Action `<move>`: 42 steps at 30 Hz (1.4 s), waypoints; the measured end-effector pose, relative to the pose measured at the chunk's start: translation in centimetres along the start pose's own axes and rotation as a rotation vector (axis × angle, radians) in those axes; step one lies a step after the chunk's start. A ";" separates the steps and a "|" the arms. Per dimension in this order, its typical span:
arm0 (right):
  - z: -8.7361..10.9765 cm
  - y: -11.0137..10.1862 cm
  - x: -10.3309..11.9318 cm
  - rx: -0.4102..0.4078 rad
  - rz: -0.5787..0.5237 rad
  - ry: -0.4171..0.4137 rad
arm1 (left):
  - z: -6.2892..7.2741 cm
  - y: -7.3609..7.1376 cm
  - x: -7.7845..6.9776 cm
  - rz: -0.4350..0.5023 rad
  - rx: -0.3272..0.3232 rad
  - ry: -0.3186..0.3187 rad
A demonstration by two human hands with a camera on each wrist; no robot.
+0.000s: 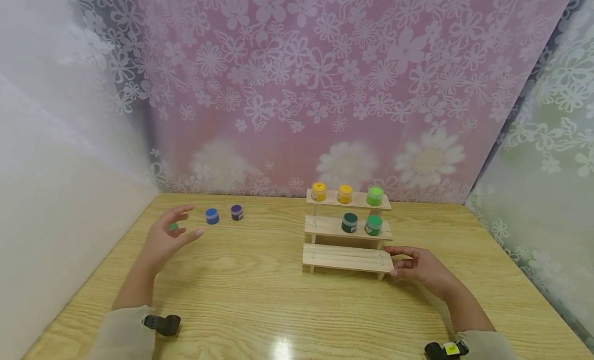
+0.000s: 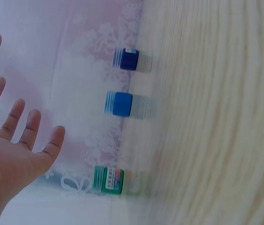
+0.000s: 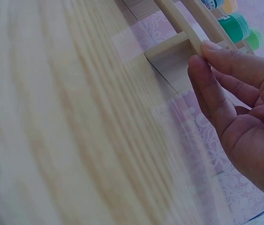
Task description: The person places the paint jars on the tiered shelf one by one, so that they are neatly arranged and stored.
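The wooden stand [image 1: 327,226] is right of centre on the surface [image 1: 241,298]; five jars [image 1: 345,194] occupy its upper two tiers [image 1: 331,197]. The right grip [image 1: 419,271] pinches the right end of its lowest tier [image 1: 345,258]. The left grip [image 1: 162,239] is spread wide, holding nothing, near the green jar [image 2: 112,181], blue jar [image 1: 212,216] and purple jar [image 1: 237,213] at far left.

A pale wood-grained surface [image 1: 260,282] (a patch of glare gleams toward its front) carries a three-tier stepped wooden rack [image 1: 330,226] right of centre. Toward the back left stand three small paint jars, well apart from the rack: a green paint jar [image 2: 113,180], a blue paint jar [image 1: 212,216] and a purple paint jar [image 1: 237,212]. The rack's top shelf [image 1: 331,197] bears two yellow paint jars [image 1: 345,194] and a light-green paint jar [image 1: 375,196]; the middle shelf [image 1: 325,229], a dark-green paint jar [image 1: 350,223] beside a mid-green paint jar [image 1: 373,225].
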State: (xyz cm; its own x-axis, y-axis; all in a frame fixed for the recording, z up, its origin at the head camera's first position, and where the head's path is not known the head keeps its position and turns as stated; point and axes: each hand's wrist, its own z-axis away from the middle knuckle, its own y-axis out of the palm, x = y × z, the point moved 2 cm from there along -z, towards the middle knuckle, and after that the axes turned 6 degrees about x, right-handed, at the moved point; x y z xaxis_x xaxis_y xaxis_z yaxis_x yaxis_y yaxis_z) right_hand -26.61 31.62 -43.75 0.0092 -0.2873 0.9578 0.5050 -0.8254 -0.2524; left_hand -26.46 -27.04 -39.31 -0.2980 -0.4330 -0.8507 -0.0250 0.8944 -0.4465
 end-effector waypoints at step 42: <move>0.1 0.0 0.1 0.004 0.002 -0.004 | -0.9 -5.3 7.6 0.021 0.088 -0.330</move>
State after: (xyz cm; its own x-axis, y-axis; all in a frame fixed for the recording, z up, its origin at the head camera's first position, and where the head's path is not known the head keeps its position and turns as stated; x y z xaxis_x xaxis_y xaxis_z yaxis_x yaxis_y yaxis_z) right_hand -26.51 31.64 -43.69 0.0140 -0.2867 0.9579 0.5084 -0.8229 -0.2537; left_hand -29.41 -34.99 -43.15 0.0275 -0.4404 -0.8974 0.0642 0.8966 -0.4381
